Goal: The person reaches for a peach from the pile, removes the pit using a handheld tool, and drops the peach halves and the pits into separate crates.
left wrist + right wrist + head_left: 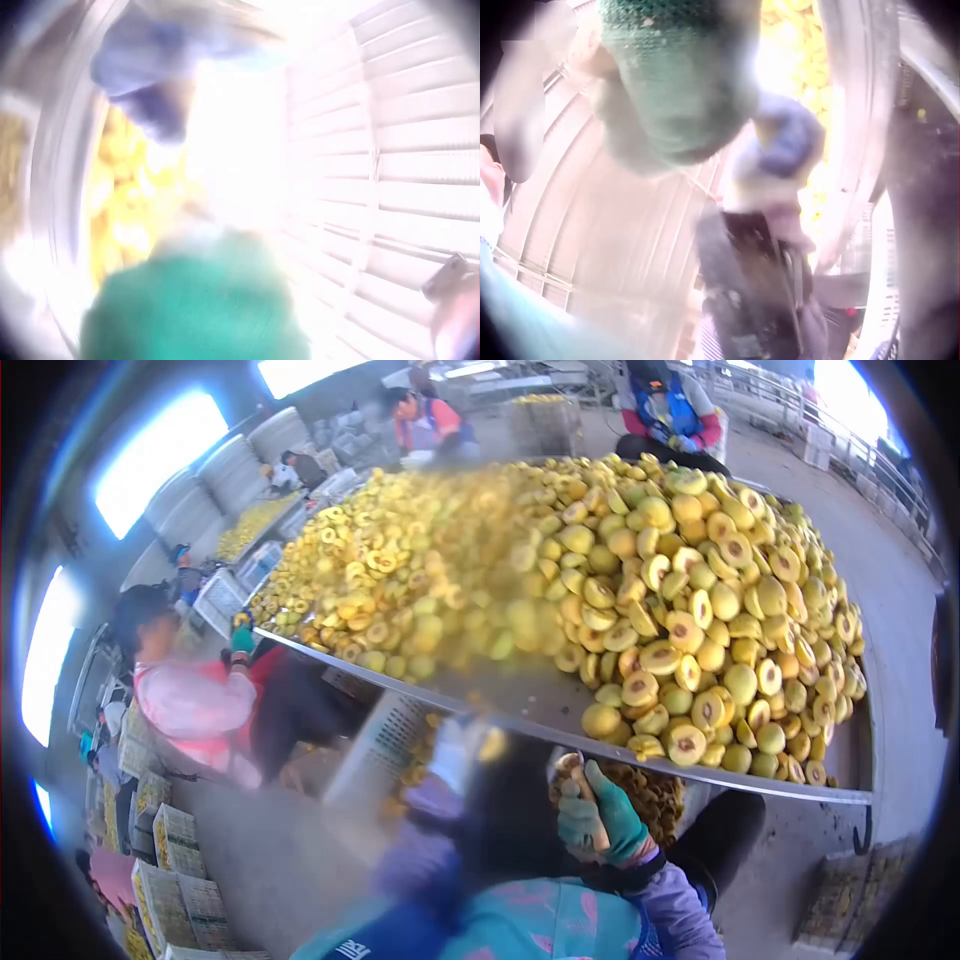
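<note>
In the head view my left hand (452, 752), in a white and blue glove, is blurred near the table's front edge. It holds a yellow peach half (492, 744) at its fingertips. My right hand (610, 815), in a green glove, grips a tool with a tan wooden handle (601, 828), its working end pointing up and partly hidden. The hands are apart, both below the heap of peaches (700, 610). In the right wrist view the green glove (679, 82) hangs above the blue and white glove (787, 142). The left wrist view is blurred and overexposed.
A metal-rimmed table (530, 725) carries the heap of cut peaches. Under its edge stand a white crate (375, 745) with yellow pieces and a pile of brown pieces (655, 800). A person in pink (195, 705) sits to the left; others sit across the table. Stacked crates (175, 900) stand lower left.
</note>
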The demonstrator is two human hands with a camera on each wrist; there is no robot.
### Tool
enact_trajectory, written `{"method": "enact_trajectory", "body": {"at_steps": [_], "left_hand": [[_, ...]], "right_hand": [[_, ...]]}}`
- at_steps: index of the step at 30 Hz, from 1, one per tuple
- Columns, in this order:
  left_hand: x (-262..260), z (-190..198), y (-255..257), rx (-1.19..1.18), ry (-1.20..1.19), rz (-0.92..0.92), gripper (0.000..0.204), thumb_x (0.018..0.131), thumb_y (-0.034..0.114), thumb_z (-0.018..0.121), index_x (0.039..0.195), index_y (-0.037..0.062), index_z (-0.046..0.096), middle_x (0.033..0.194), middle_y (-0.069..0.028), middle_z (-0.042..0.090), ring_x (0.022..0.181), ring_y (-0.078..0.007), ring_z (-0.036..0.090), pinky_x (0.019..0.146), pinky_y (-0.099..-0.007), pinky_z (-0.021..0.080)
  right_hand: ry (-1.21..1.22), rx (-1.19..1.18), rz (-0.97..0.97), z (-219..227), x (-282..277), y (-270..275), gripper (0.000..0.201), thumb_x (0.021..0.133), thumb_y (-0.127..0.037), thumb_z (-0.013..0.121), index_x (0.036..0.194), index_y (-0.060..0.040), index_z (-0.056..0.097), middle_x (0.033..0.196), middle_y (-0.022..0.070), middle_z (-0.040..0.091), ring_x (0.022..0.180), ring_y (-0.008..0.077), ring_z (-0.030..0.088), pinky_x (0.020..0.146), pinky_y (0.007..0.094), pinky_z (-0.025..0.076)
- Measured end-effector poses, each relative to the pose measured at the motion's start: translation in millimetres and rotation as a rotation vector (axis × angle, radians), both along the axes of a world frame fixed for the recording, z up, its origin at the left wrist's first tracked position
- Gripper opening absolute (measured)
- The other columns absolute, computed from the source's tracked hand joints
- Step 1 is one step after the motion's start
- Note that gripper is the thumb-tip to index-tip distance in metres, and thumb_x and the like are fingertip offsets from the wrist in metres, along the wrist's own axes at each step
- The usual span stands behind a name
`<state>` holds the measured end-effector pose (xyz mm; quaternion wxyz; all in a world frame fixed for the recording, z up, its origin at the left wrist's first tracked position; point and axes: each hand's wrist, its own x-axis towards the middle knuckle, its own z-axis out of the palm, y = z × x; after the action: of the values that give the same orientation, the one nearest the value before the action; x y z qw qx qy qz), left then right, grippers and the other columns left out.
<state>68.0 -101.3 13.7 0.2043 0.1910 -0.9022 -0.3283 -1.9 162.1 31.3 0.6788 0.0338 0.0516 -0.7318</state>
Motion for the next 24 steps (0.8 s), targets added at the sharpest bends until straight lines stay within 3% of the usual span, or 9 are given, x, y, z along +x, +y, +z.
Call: {"method": "enact_trajectory", "body": {"at_steps": [1, 3, 7, 9, 11, 13, 15, 21, 24], "left_hand": [[6.1, -22.9, -41.5, 0.110, -0.103, 0.157, 0.025, 0.082, 0.023, 0.065, 0.092, 0.0005, 0.067, 0.074, -0.0061, 0.066, 0.064, -0.0122, 0.060, 0.062, -0.0283, 0.048], [-1.6, -3.2, -89.4, -0.332, -0.319, 0.250, 0.029, 0.079, 0.029, 0.066, 0.087, 0.0019, 0.067, 0.074, -0.0123, 0.067, 0.067, -0.0235, 0.064, 0.065, -0.0347, 0.049], [-96.2, 103.6, -47.2, -0.333, -0.176, 0.034, 0.035, 0.079, 0.036, 0.065, 0.095, 0.0057, 0.066, 0.091, -0.0158, 0.066, 0.089, -0.0300, 0.062, 0.077, -0.0366, 0.048], [-160.0, 135.1, -30.8, -0.466, -0.095, -0.219, 0.039, 0.079, 0.040, 0.064, 0.099, 0.0068, 0.065, 0.101, -0.0167, 0.063, 0.100, -0.0310, 0.059, 0.085, -0.0378, 0.045], [-232.7, 145.1, -11.7, -0.430, -0.025, -0.155, 0.044, 0.080, 0.042, 0.063, 0.106, 0.0073, 0.063, 0.111, -0.0177, 0.059, 0.108, -0.0325, 0.054, 0.091, -0.0392, 0.042], [-303.3, 149.7, 6.2, -0.486, 0.136, -0.255, 0.050, 0.080, 0.043, 0.061, 0.116, 0.0092, 0.058, 0.121, -0.0171, 0.054, 0.113, -0.0333, 0.051, 0.095, -0.0406, 0.041], [-360.3, 163.9, 33.6, -0.513, 0.124, -0.261, 0.058, 0.081, 0.047, 0.060, 0.126, 0.0107, 0.051, 0.130, -0.0167, 0.049, 0.118, -0.0332, 0.048, 0.098, -0.0400, 0.039], [-439.6, 141.4, 57.4, -0.421, -0.222, -0.333, 0.074, 0.078, 0.055, 0.058, 0.140, 0.0206, 0.035, 0.142, -0.0143, 0.040, 0.127, -0.0300, 0.042, 0.104, -0.0386, 0.035], [-437.3, 121.1, 34.0, -0.425, -0.176, -0.361, 0.072, 0.076, 0.050, 0.061, 0.140, 0.0264, 0.035, 0.141, -0.0121, 0.040, 0.125, -0.0296, 0.045, 0.102, -0.0381, 0.037]], "right_hand": [[-0.038, 0.136, -0.053, -8.0, -10.6, 11.8, 0.032, 0.097, -0.048, 0.039, 0.095, -0.0188, 0.051, 0.058, -0.0044, 0.042, 0.047, 0.0103, 0.042, 0.046, 0.0258, 0.035], [0.206, 0.282, -0.198, 1.8, -29.5, 29.1, 0.031, 0.095, -0.044, 0.045, 0.095, -0.0142, 0.055, 0.061, -0.0020, 0.048, 0.052, 0.0116, 0.047, 0.048, 0.0257, 0.038], [1.076, 0.737, -0.378, 96.5, -96.9, 41.0, 0.030, 0.092, -0.036, 0.054, 0.090, -0.0058, 0.056, 0.067, 0.0019, 0.056, 0.057, 0.0100, 0.052, 0.045, 0.0235, 0.038], [1.403, 0.885, -0.649, 109.0, -159.8, 31.8, 0.032, 0.091, -0.035, 0.055, 0.088, -0.0033, 0.056, 0.070, 0.0039, 0.058, 0.062, 0.0094, 0.055, 0.046, 0.0230, 0.040], [1.573, 0.893, -0.969, 107.7, -230.3, 17.0, 0.029, 0.089, -0.031, 0.056, 0.089, -0.0020, 0.055, 0.074, 0.0107, 0.062, 0.066, 0.0193, 0.060, 0.054, 0.0303, 0.047], [1.972, 1.293, -1.044, 126.7, -273.6, 0.8, 0.026, 0.087, -0.026, 0.057, 0.092, -0.0010, 0.056, 0.083, 0.0177, 0.064, 0.075, 0.0325, 0.062, 0.068, 0.0395, 0.049], [2.165, 1.364, -1.156, 112.1, -321.1, -17.4, 0.033, 0.087, -0.032, 0.057, 0.100, -0.0020, 0.053, 0.086, 0.0251, 0.063, 0.082, 0.0431, 0.060, 0.073, 0.0460, 0.047], [2.439, 1.549, -0.632, 95.1, -363.2, -51.6, 0.035, 0.083, -0.028, 0.053, 0.107, -0.0032, 0.054, 0.090, 0.0240, 0.064, 0.088, 0.0417, 0.061, 0.079, 0.0480, 0.046], [2.434, 1.556, -0.638, 81.9, -369.2, -62.9, 0.037, 0.081, -0.028, 0.052, 0.110, -0.0057, 0.054, 0.089, 0.0225, 0.065, 0.088, 0.0412, 0.061, 0.081, 0.0484, 0.046]]}}
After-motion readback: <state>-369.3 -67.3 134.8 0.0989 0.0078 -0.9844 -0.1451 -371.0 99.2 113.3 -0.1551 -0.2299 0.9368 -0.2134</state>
